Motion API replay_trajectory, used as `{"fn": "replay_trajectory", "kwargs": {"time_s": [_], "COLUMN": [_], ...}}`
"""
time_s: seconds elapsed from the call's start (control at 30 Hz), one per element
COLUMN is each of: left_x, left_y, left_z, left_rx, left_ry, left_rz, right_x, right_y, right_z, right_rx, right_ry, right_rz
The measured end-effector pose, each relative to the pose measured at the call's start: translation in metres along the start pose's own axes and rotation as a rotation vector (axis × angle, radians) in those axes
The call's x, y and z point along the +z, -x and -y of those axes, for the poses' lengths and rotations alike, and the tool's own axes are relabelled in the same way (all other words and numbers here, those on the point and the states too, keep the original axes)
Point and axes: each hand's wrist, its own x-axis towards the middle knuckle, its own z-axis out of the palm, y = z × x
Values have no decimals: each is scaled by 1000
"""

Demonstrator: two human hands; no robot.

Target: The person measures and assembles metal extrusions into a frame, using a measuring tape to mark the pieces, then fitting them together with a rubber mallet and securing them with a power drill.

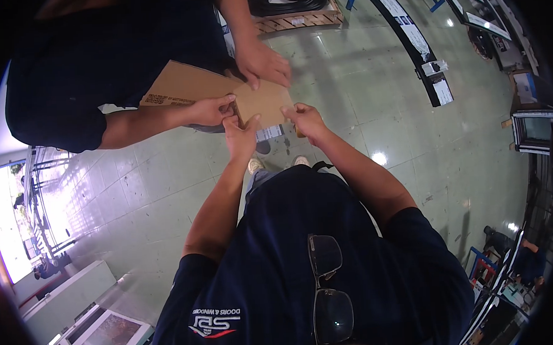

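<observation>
- Two forearms [223,190] extended forward, angled inward toward a cardboard piece [262,105] held above the floor [373,131].
- Left hand [242,138] pinched its near left corner, thumb on top.
- Right hand [307,121] pinched its near right corner.
- One co-worker hand [263,62] rested at the far edge.

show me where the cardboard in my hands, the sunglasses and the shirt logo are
cardboard [264,104]: head view, middle of its flat face
sunglasses [333,312]: head view, on the lens lower in the picture
logo [216,324]: head view, on its large lettering
</observation>
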Motion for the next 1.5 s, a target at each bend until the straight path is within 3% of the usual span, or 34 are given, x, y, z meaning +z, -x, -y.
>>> {"fn": "replay_trajectory", "kwargs": {"time_s": [0.13, 0.2, 0.4, 0.7, 1.03, 1.1, 1.23, 1.33, 1.4, 1.5], "left_x": [-2, -16, -19, -16, -23, -21, -28, -20, -24, -22], "left_y": [-17, -4, 5, -6, -9, -16, -28, -37, -21, -8], "left_z": [33, -8, -31, -21, -9, 2, 27, 54, 5, -24], "left_rx": [39, -101, -133, -256, -360, 38, 103, 326, 118, 268], "left_ry": [100, 280, 468, 277, 254, 161, -134, -614, -160, -162], "left_rz": [-24, 23, 72, 51, 77, 3, 127, 177, 206, 149], "right_x": [13, 17, 5, -11, -3, -3, 2, -3, -5, -11], "right_y": [-5, -11, -12, 16, 5, 10, 2, 9, 3, 11], "right_z": [21, 27, 22, -15, 7, 12, -2, 10, 5, 11], "right_rx": [-102, -158, -126, -4, 38, 135, 35, 85, 19, 96], "right_ry": [45, -21, 18, 32, 93, 73, 83, 69, 177, 81], "right_rz": [-10, 5, -30, 42, 21, 88, 29, 74, 55, 132]}}
